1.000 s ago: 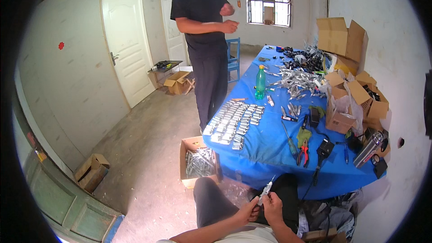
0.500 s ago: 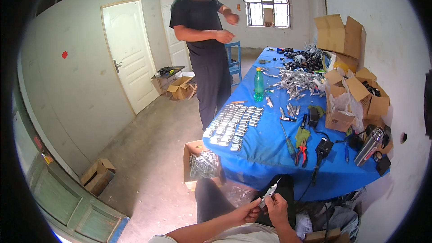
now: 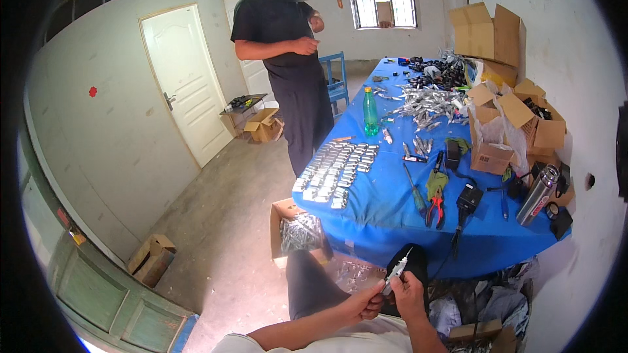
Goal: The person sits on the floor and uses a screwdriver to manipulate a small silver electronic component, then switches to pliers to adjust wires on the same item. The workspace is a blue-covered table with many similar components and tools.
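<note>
Over my lap, both hands hold a small pale grey, slim piece (image 3: 397,269) with a thin needle-like tip pointing up and away. My left hand (image 3: 367,302) is closed around its lower end, which the fingers hide. My right hand (image 3: 410,294) pinches its body from the right side. What the piece is exactly, I cannot tell. Beyond my hands is a blue-covered table (image 3: 386,212). Silver cylindrical parts (image 3: 337,170) lie on it in rows at the near left. Pliers with red handles (image 3: 435,212) and a screwdriver (image 3: 417,196) lie nearer the middle.
A cardboard box of silver parts (image 3: 299,230) stands on the floor by the table's left corner. A green bottle (image 3: 371,114), a heap of silver pieces (image 3: 428,101), a black adapter (image 3: 468,199) and a steel flask (image 3: 540,196) are on the table. Another person (image 3: 281,59) stands left of it.
The view has shifted slightly. My hands keep hold of the grey piece in nearly the same pose. The other person's raised hand has come lower and nearer to their other hand.
</note>
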### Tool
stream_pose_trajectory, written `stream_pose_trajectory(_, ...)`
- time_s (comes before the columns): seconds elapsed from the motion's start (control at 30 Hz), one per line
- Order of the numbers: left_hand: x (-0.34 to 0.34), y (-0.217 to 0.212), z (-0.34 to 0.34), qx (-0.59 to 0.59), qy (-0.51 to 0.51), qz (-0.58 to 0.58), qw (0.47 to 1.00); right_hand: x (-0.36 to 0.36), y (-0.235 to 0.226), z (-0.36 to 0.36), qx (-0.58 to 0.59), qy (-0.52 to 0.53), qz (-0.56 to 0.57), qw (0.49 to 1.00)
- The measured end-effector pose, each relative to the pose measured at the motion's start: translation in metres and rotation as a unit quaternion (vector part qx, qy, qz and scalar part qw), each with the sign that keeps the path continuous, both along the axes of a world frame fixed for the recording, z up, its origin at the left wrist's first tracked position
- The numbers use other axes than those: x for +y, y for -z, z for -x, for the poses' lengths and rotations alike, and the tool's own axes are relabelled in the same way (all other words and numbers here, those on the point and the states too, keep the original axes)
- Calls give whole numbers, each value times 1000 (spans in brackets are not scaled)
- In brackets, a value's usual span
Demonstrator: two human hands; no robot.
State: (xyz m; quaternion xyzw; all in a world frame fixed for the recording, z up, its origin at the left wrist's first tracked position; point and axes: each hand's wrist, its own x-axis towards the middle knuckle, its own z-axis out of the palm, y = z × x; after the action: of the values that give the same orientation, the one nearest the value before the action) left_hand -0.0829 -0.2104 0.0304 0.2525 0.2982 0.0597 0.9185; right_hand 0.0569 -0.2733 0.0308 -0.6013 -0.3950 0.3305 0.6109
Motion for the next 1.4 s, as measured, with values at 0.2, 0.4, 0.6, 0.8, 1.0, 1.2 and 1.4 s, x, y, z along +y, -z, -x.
stream_pose_trajectory(0.2, -5, -3, 5, 20, 2, 8, 1000, -9, -8, 5, -39, 19, -6, 999)
stream_pose_trajectory(0.4, -8, -22, -1, 85, -42, 47, 994, -3, -23, 16, -56, 69, -17, 996)
stream_pose_trajectory(0.6, -13, -14, -4, 10, 16, 30, 999, -14, -13, 9, 55, 36, 39, 997)
stream_pose_trajectory(0.8, -10, -1, 5, -11, 21, 97, 995, -12, -6, 14, 80, 12, 55, 995)
stream_pose_trajectory(1.0, -3, 0, 9, -28, 15, 114, 993, -8, -4, 12, 189, -11, 77, 979)
stream_pose_trajectory(1.2, -2, 2, 8, -25, 16, 98, 995, -1, -2, 22, 178, 44, 85, 979)
stream_pose_trajectory(1.4, 3, 3, 11, -46, 6, 150, 988, -1, 20, 0, 27, 16, 83, 996)
